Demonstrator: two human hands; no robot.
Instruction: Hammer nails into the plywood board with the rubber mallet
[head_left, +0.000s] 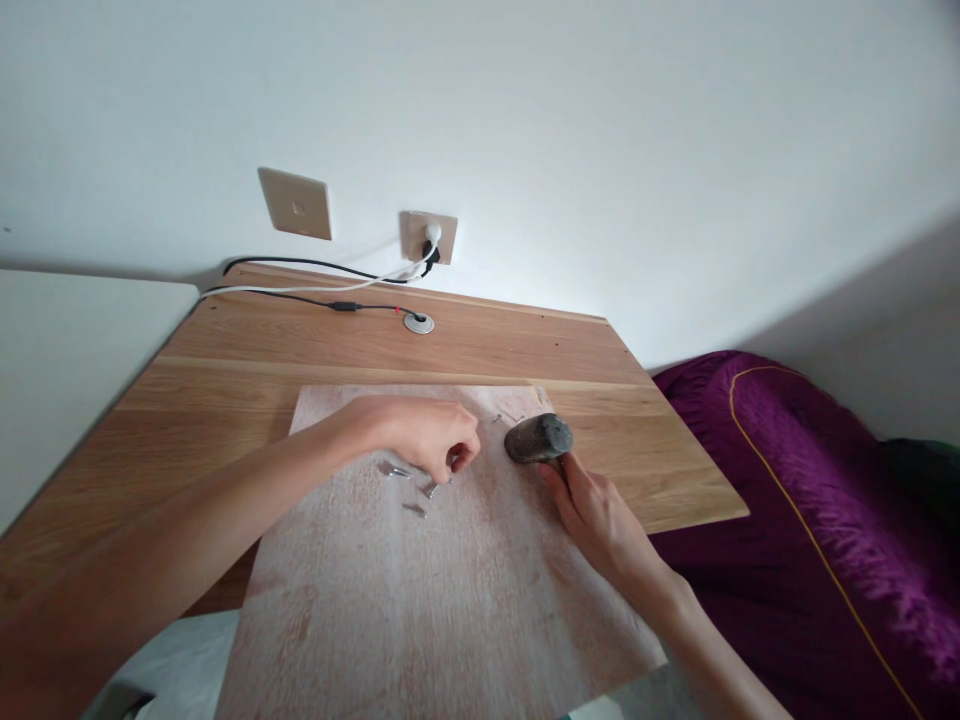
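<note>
My left hand (pixel 439 437) is closed in a pinch just over the wooden board (pixel 420 600). Whatever its fingers hold, if anything, is hidden. Beside and below it lie several loose silvery nails or screws (pixel 400 472). My right hand (pixel 592 500) grips a hammer with a dark, thick cylindrical head (pixel 540 438), held above the right side of the board. Most of its handle is covered by the hand. A couple of small metal pins (pixel 517 419) show behind the hammer head, near the board's far right corner.
The board lies on a wood-grain desk (pixel 600 400) against a white wall. Black and white cables run along the desk's back to a wall socket (pixel 442 237), past a round cable grommet (pixel 418 323). A white surface (pixel 82 350) adjoins at left; purple bedding (pixel 750 560) lies at right.
</note>
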